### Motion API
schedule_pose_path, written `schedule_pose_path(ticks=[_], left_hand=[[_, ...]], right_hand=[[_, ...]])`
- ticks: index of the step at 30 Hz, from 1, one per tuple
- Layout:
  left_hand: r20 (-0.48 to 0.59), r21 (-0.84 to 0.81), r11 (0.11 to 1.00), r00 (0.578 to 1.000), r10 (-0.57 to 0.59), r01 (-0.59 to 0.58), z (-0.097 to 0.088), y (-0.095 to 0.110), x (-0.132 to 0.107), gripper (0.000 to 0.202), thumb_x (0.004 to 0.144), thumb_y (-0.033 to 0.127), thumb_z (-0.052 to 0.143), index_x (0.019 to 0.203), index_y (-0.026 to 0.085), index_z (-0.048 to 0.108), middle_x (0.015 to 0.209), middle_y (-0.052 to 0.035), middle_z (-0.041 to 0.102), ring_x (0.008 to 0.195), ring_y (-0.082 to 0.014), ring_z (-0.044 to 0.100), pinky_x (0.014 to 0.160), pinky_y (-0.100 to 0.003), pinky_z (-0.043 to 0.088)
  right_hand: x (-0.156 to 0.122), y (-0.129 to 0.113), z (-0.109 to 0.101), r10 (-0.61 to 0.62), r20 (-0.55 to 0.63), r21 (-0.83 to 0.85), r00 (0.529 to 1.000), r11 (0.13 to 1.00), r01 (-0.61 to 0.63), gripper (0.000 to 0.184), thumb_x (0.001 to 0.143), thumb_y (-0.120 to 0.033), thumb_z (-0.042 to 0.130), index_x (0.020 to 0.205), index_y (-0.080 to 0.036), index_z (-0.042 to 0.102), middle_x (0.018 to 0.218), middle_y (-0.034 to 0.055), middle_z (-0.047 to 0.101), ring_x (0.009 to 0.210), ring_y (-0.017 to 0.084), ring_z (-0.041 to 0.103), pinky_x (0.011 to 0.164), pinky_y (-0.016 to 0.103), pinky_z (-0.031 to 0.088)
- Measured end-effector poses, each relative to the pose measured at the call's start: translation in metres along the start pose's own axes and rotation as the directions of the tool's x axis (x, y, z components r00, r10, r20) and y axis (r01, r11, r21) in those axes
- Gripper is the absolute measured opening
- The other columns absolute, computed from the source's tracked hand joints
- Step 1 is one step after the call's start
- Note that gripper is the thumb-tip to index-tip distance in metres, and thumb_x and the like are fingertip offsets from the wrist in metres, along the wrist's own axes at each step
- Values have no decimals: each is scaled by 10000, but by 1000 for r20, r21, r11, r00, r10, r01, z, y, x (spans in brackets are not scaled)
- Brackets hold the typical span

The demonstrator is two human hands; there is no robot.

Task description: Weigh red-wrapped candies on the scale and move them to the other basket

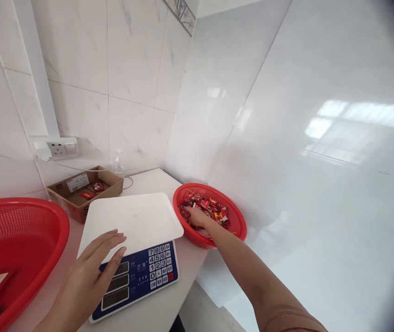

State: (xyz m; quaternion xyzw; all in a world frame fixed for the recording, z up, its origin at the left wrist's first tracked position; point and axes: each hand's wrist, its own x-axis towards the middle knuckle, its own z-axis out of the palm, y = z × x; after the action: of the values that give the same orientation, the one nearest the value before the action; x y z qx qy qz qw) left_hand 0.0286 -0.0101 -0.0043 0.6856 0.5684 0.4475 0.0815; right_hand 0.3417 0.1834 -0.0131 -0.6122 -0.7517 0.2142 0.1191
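While the left hand [90,272] spreads wide over the scale [141,226], the right hand [197,217] is inside the basket rim [243,226], grip unclear.

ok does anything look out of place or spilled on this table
Nothing looks spilled: the visible packets lie inside containers. The one odd thing is the red basket at right, around the right hand: it seems to overhang the edge of the table. What supports its far side is hidden.
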Motion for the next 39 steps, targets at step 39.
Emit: schedule_pose_path(ticks=[39], left_hand=[[-68,122,992,997,-34,42,-16,1,6,436,879,572,403,1039,263,666,1116,-62,700,1002,-235,661,543,-228,547]], right_hand=[[-23,-18,-28,117,206,-7,972,993,-118,371,704,-212,671,1075,-214,678,919,59,716,818,225,654,784,337,491]])
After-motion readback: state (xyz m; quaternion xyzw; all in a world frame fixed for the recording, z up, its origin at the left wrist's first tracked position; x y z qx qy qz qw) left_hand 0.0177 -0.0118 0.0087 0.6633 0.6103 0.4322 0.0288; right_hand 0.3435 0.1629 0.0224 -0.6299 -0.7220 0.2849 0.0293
